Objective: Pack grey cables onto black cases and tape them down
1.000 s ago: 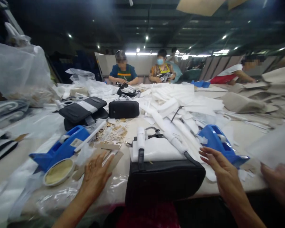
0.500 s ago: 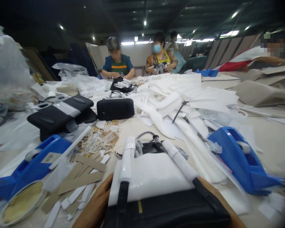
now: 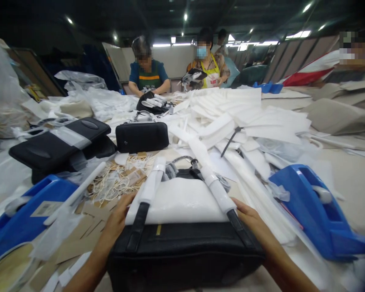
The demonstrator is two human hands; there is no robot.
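Black handbag (image 3: 188, 251): near edge, centre, between both hands; long dark side faces the wearer, top tips away.
Left hand (image 3: 120, 215): against the bag's left side, thumb side up; fingertips hidden, no telling whether they pinch or only press.
Right hand (image 3: 246, 215): at the right side, beside the strap base; fingers mostly behind the bag, their closure can't be made out.
Foam sheet (image 3: 178, 200): white, lying across the bag's top, between the straps; looks light, soft, a bit slippery.
Foam sleeves (image 3: 153, 180): white, wrapped round both handles; probably shift if pulled.
Handling: bag looks fairly light, smooth, yielding at the walls; surface likely marks easily. Best held by both lower sides, clear of sleeves.
Tape dispensers: blue, one left (image 3: 48, 207), one right (image 3: 316, 215).
Left, near: cardboard strips (image 3: 82, 239), cord heap (image 3: 109, 182) beyond.
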